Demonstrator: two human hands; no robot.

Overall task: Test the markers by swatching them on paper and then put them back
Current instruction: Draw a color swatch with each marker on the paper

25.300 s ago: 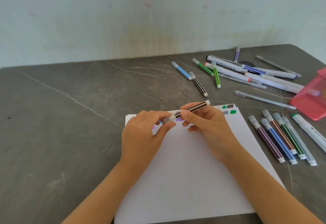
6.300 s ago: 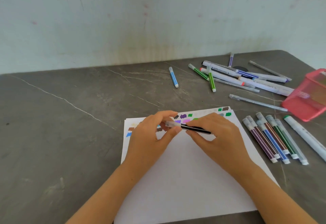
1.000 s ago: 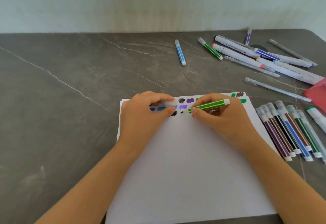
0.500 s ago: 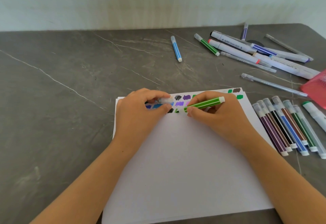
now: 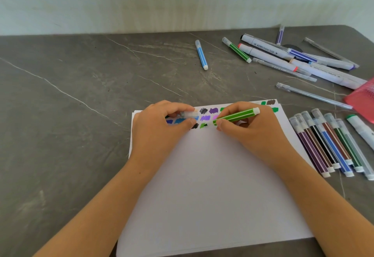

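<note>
Swatching | right hand (image 5: 257, 135) fingers clamped on green marker (image 5: 236, 116) | left hand (image 5: 159, 127) pinches cap (image 5: 189, 114), steadying paper (image 5: 212, 185) | advise short strokes, clear of neighbouring swatches (image 5: 213, 110)

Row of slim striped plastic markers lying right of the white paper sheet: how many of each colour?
Purple striped marker: 1
Dark brown striped marker: 1
Black striped marker: 1
Blue striped marker: 1
Reddish-brown striped marker: 1
Green striped marker: 1
Pale grey marker: 1
Total: 7
</note>
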